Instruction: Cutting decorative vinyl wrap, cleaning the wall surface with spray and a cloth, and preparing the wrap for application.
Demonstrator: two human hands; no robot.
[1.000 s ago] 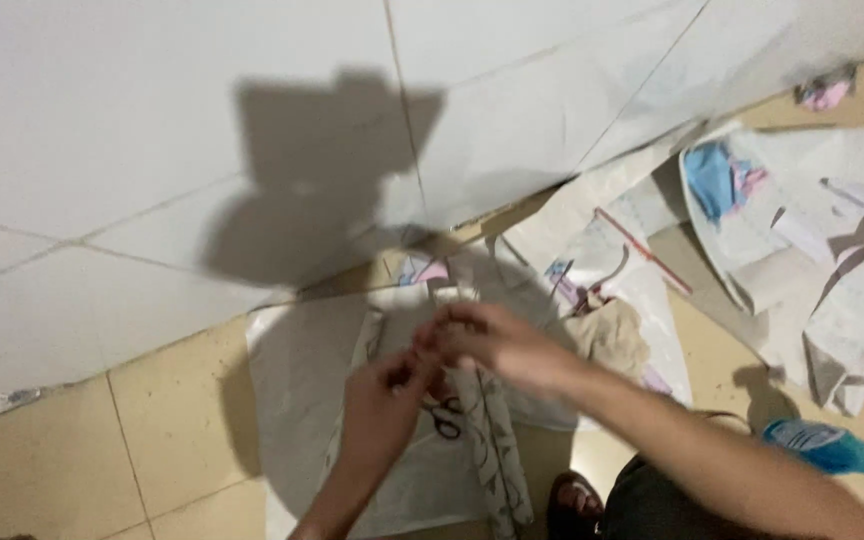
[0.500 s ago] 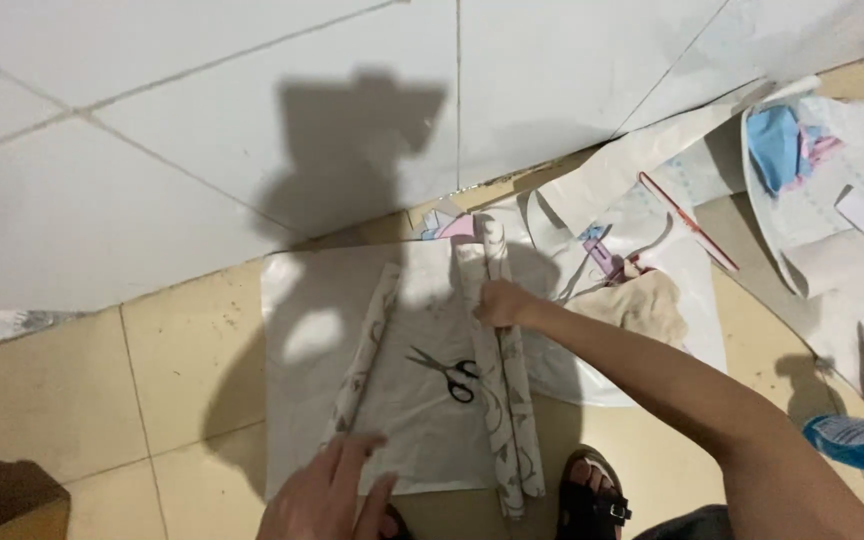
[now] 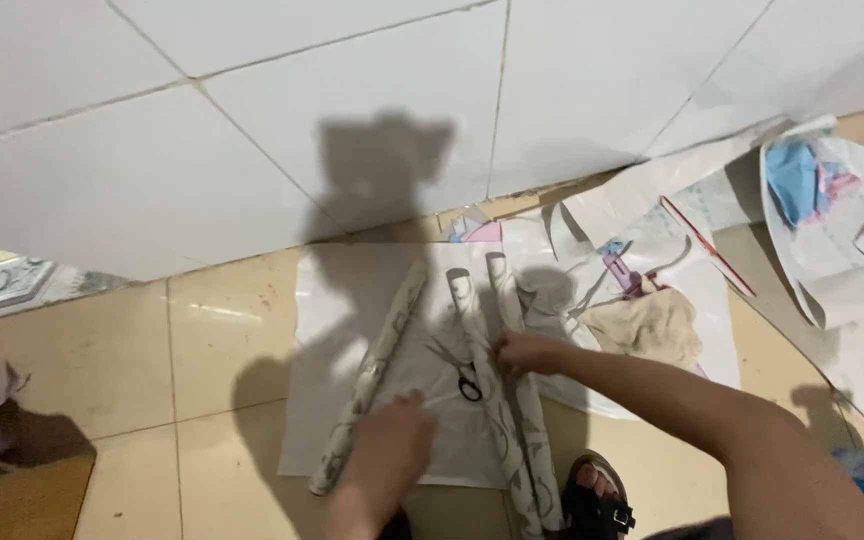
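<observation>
Two patterned rolls (image 3: 512, 400) lie lengthwise just right of the scissors (image 3: 462, 370); right hand (image 3: 527, 352) fingers press closed on them, left hand (image 3: 387, 455) blurred, grip unclear.

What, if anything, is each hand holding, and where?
The right hand grips a patterned white paper roll near its middle. The left hand is blurred; no hold can be told.

Three paper rolls (image 3: 372, 375) lie on one white sheet (image 3: 337, 300), with one pair of scissors (image 3: 462, 372) and two hands (image 3: 530, 352).
</observation>
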